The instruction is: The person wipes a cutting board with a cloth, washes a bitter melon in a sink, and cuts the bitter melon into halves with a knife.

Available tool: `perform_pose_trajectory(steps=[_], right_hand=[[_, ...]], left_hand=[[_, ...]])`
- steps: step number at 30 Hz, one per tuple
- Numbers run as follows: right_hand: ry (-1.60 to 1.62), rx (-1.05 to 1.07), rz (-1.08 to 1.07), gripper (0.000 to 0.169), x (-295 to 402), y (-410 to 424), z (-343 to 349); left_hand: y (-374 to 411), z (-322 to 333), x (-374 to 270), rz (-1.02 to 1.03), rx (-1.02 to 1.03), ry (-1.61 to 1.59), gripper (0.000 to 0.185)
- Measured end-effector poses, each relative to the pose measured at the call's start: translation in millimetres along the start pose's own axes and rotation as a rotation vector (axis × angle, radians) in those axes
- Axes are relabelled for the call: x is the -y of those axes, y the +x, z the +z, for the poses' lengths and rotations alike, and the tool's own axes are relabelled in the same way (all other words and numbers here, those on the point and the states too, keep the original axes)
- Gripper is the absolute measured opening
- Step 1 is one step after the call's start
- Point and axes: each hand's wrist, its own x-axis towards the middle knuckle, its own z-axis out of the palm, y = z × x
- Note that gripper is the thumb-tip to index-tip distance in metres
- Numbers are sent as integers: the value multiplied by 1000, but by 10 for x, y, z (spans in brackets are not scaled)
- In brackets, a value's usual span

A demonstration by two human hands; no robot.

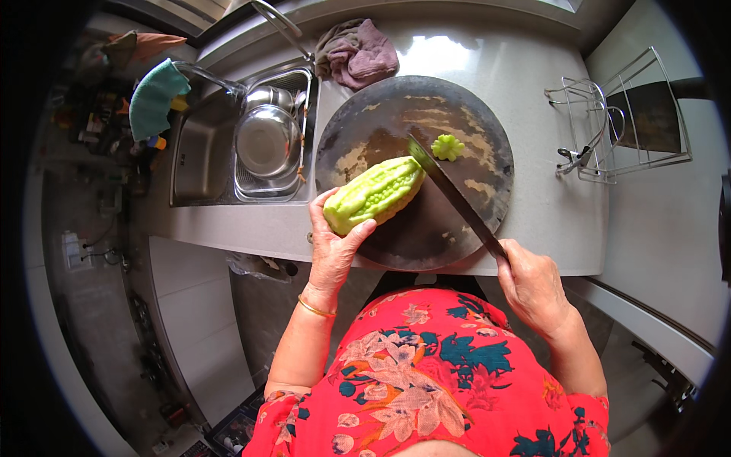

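Observation:
My left hand (337, 240) grips the near end of a pale green bitter melon (377, 194), which lies slantwise over a round dark chopping board (394, 240). In my right hand (531, 283) is the handle of a kitchen knife (457, 200). Its long blade, seen nearly edge-on, reaches up and left to the melon's far end; whether it touches the melon I cannot tell. A small cut end piece of the melon (448, 147) rests on the board just right of the blade's tip. The board shows wet patches and worn, light brown marks.
Left of the board is a steel sink (200, 154), with metal bowls (267, 140) in a draining basket. A crumpled mauve cloth (365, 54) lies behind the board. A wire rack (622, 125) holding a dark board stands at right. A teal cloth (157, 100) hangs at the faucet.

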Motion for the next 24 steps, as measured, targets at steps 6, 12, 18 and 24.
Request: perform_pose_trajectory(steps=[6,12,18,24], right_hand=[[-71,95,59,11,118,144,-77],[-106,50,-13,11,2,598,261],[100,-63,-15,9,-30,676,235],[271,-211,165,13,-197,496,108]], left_hand=[[-44,-3,29,17,6,63,71],[-36,-1,75,29,21,48,73],[-83,-61,131,38,78,54,76],[100,-215,53,240,247,342,83]])
